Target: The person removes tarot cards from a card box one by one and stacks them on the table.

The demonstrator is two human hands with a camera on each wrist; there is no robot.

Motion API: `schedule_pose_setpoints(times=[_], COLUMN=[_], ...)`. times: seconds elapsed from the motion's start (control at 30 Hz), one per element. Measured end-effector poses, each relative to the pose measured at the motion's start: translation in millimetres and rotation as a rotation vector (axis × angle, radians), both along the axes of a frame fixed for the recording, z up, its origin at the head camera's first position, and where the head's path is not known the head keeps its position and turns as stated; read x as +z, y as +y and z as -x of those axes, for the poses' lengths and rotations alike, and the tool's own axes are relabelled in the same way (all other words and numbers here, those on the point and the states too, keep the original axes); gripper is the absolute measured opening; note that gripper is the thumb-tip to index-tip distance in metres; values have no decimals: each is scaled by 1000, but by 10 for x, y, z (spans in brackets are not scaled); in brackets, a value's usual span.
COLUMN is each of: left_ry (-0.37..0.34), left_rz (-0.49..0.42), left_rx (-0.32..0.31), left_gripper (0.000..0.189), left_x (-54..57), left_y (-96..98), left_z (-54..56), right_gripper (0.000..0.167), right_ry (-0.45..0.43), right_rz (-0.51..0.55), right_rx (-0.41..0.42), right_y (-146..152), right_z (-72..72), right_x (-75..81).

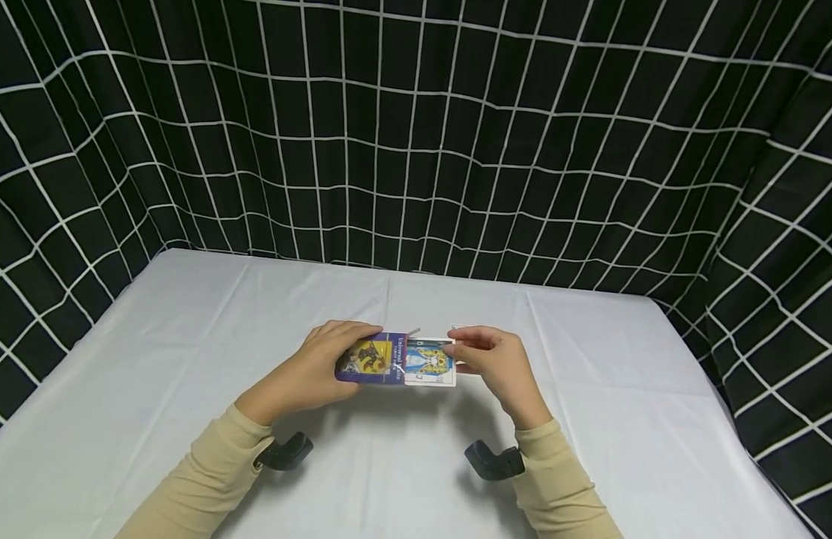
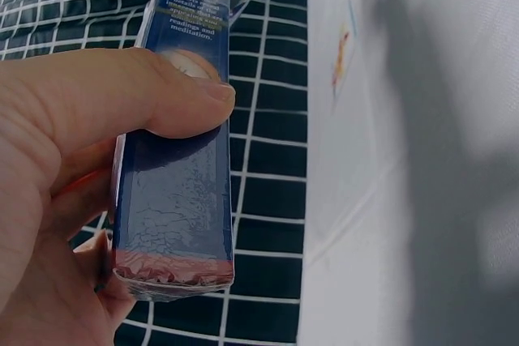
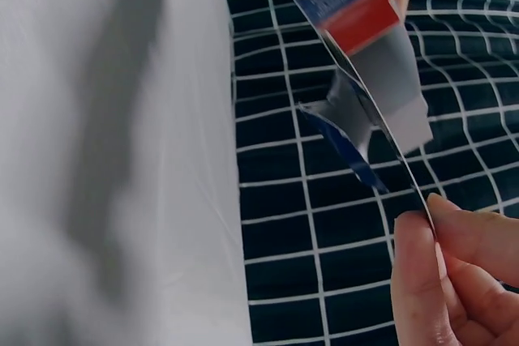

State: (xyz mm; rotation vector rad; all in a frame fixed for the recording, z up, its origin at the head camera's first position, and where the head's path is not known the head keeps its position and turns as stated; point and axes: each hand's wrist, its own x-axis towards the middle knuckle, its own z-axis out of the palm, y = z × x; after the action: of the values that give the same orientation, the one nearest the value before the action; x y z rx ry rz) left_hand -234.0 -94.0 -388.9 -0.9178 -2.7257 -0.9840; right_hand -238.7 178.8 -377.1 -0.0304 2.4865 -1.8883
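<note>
The left hand (image 1: 314,367) grips a blue card box (image 1: 370,359), thumb along its near side and fingers over its far side. The right hand (image 1: 493,363) pinches a picture card (image 1: 429,367) at its outer end, thumb and fingers closed together on it. The card sticks partway out of the box's right end, so both sit between the hands, over the middle of the white tablecloth (image 1: 362,486).

The head view shows the pictures on box and card. The left wrist view gives instead the narrow side of the box, with small print, the thumb lying across it and creased clear wrap at the lower end. A small coloured patch (image 2: 340,58) shows on the cloth there; I cannot tell what it is. Only the right wrist view sees the card edge-on, as a thin line running from the box mouth to the fingertips, with a pale flap (image 3: 393,79) and a blue flap (image 3: 349,147) hanging open beside it.

The cloth spreads wide to the left and right of the hands, its side edges well apart from them. Its far edge lies beyond the box, against a black curtain (image 1: 416,157) with white grid lines.
</note>
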Motion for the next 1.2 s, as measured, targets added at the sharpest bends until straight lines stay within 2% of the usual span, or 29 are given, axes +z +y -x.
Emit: schedule_pose_setpoints(times=[0.37, 0.7, 1.2], left_ry=[7, 6, 14], left_rz=[-13, -14, -10], left_rx=[3, 10, 24], left_gripper=[77, 77, 76], left_x=[-7, -4, -4], left_y=[-26, -35, -62], left_z=[25, 39, 41], right_gripper=[36, 32, 31], right_ry=[-14, -7, -30], right_rz=[-30, -67, -62], right_rx=[13, 26, 36], right_y=[146, 251, 356], right_z=[16, 32, 40], right_x=[53, 97, 125])
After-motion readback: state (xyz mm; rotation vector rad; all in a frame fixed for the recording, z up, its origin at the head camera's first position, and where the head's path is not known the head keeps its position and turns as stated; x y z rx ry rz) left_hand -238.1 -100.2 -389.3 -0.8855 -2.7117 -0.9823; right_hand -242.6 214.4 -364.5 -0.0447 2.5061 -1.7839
